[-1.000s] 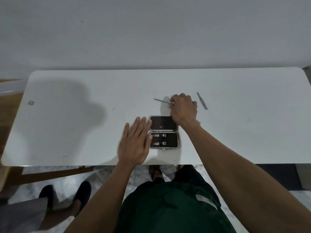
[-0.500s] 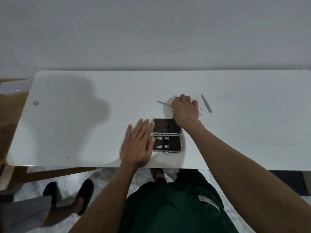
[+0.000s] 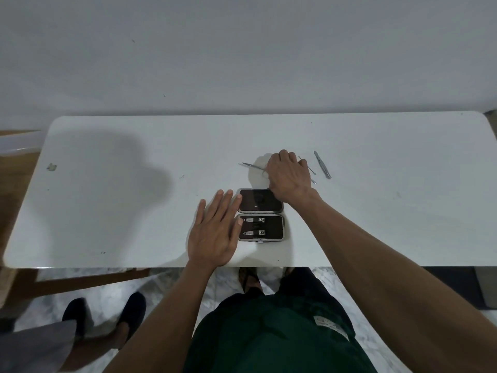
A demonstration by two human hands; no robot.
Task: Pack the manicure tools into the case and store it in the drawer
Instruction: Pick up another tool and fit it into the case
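**Two tools packed, the loose ones still to go**

The small black hinged case with a metal rim (image 3: 260, 214) lies open near the front edge of the white surface (image 3: 376, 211). Two silver nail clippers (image 3: 254, 226) already sit in its near half, long axes left to right.

The left hand (image 3: 215, 232) rests flat and released, fingertips touching the case's left edge. The right hand (image 3: 289, 179) is curled over thin silver scissors (image 3: 251, 166), apparently grasping them; their tip points left.

Silver tweezers (image 3: 322, 165) and a thin metal pick (image 3: 307, 165) lie to the right, angled far-left to near-right.

Closing and storing remain; no drawer is visible.
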